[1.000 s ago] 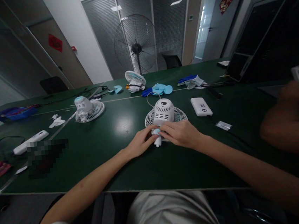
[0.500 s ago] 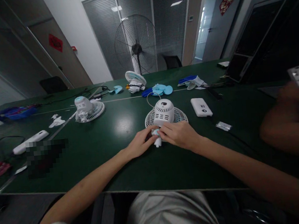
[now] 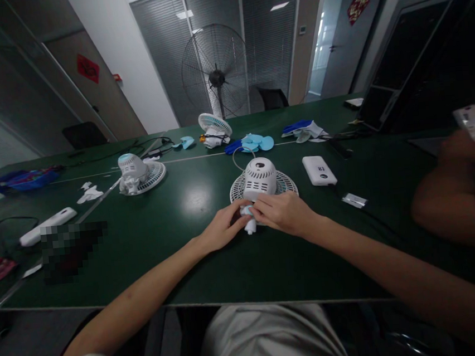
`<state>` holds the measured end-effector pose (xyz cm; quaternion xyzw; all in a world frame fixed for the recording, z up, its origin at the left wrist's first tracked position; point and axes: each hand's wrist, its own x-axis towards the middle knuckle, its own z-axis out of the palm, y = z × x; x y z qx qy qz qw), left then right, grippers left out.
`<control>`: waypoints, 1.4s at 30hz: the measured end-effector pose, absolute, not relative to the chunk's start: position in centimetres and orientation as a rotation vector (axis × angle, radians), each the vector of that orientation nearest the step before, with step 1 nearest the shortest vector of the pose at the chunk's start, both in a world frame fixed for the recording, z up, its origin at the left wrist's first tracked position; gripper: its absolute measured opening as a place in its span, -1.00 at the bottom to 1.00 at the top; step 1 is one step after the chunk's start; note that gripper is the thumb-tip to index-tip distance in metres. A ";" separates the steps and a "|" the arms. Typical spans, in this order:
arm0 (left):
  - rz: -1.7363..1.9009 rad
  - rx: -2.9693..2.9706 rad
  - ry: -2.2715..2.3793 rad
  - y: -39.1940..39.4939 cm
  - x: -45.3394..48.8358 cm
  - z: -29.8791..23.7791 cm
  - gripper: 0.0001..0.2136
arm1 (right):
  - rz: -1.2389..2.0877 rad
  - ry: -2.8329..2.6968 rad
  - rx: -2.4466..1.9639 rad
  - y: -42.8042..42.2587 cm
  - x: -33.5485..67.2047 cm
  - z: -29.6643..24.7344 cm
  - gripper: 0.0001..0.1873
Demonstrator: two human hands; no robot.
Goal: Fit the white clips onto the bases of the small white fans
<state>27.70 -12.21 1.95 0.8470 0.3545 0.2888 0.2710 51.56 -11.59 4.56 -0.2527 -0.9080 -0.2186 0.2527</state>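
A small white fan (image 3: 260, 177) lies face down on its round grille (image 3: 287, 184), with its motor housing upward. Below the housing, a white neck piece (image 3: 250, 227) with a light blue part points towards me. My left hand (image 3: 222, 228) pinches this piece from the left, thumb and forefinger bent round it. From the right, my right hand (image 3: 282, 213) closes its fingers on the same piece, close under the housing. The fingertips hide most of the joint between neck and housing.
Two more small fans, one at left (image 3: 133, 174) and one further back (image 3: 215, 131), rest on the green table (image 3: 200, 276). Light blue fan blades (image 3: 255, 143), gloves (image 3: 306, 129) and a white power bank (image 3: 319, 170) lie around. Another person's hand (image 3: 465, 145) holds a small pale object at right.
Both my hands keep their hold on the neck piece with hardly any movement. At the right, the other person's hand has shifted slightly to the left.
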 end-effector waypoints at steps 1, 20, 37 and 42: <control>0.775 2.279 0.957 -12.2 27.7 2.0 -0.66 | -0.586 -2.477 -0.655 -11.5 51.8 4.6 -0.72; 0.783 2.281 0.963 -12.3 27.7 2.0 -0.66 | -0.626 -2.461 -0.677 -11.4 51.4 4.2 -0.71; 0.777 2.276 0.942 -12.3 27.6 2.1 -0.67 | -0.583 -2.447 -0.687 -11.7 51.3 4.4 -0.69; 0.776 2.272 0.944 -12.3 27.6 2.2 -0.65 | -0.537 -2.523 -0.454 -11.0 53.2 4.5 -0.70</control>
